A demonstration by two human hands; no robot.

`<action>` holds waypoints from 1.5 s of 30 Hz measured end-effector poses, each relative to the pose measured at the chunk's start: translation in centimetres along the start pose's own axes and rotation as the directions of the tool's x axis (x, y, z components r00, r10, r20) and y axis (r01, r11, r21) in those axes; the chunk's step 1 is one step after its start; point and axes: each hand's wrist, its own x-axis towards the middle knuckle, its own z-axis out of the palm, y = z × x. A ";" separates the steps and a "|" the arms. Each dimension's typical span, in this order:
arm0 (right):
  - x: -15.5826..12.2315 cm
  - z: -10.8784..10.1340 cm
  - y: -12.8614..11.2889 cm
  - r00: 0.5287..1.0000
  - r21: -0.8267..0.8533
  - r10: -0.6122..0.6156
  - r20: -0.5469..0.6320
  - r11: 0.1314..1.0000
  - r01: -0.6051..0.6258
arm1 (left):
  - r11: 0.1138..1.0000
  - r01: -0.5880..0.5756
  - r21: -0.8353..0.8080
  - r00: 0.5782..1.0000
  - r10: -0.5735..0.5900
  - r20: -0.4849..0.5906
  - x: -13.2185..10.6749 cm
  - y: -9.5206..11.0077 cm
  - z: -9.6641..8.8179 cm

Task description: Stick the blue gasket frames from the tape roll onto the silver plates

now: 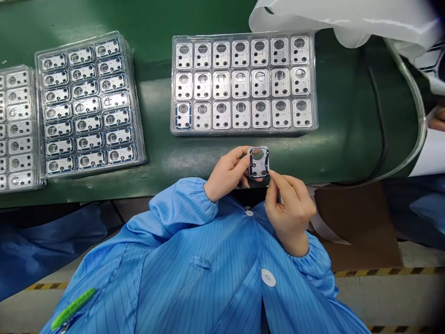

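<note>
My left hand point(230, 170) grips a small silver metal plate point(258, 166) by its left side, just over the table's front edge. The plate has a large round hole near the top and smaller dark holes below. A thin dark frame-shaped gasket point(266, 162) lies around its border, and its right side bows inward. At the lower right corner, my right hand point(290, 204) has thumb and forefinger closed in a pinch, touching the gasket's edge. Beyond my hands stands a clear plastic tray point(243, 133) of similar plates. One plate point(183, 115) at its front left has a dark blue border.
On the left stand a stack of clear trays point(141, 155) with blue-bordered plates and another tray point(40, 183). White sheeting point(313, 16) hangs over the back right of the green table point(156, 111). A clear tube point(419, 125) curves at right, near another person's hand point(437, 119).
</note>
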 end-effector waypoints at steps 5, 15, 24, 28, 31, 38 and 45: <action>0.1 0.0 0.6 0.992 -0.156 -0.123 -0.011 0.980 0.120 | 1.000 0.016 -0.005 1.000 -0.016 0.010 0.1 0.1 -0.1; 0.7 0.2 1.0 0.980 -0.235 -0.187 -0.065 0.958 0.167 | 1.000 0.022 -0.008 1.000 -0.022 0.020 0.0 0.1 -0.2; 2.4 -0.4 0.8 0.972 0.299 0.209 0.104 0.926 -0.231 | 0.999 0.010 0.037 0.998 -0.013 0.060 0.0 0.0 -0.4; 2.9 -0.2 0.5 0.884 0.453 0.368 0.288 0.761 -0.464 | 0.998 -0.008 0.063 0.995 0.002 0.101 0.0 -0.4 -0.7; 3.1 0.2 0.4 0.861 0.501 0.407 0.305 0.700 -0.509 | 0.997 -0.024 0.068 0.992 0.015 0.127 -0.1 -0.5 -0.8; 3.2 0.4 0.0 0.833 0.542 0.457 0.312 0.634 -0.552 | 1.000 0.008 -0.011 0.992 -0.006 0.127 -0.3 -0.1 -0.6; 2.7 0.8 0.2 0.827 0.569 0.503 0.251 0.615 -0.546 | 0.999 -0.033 0.029 0.988 0.028 0.149 -0.4 -0.2 -0.7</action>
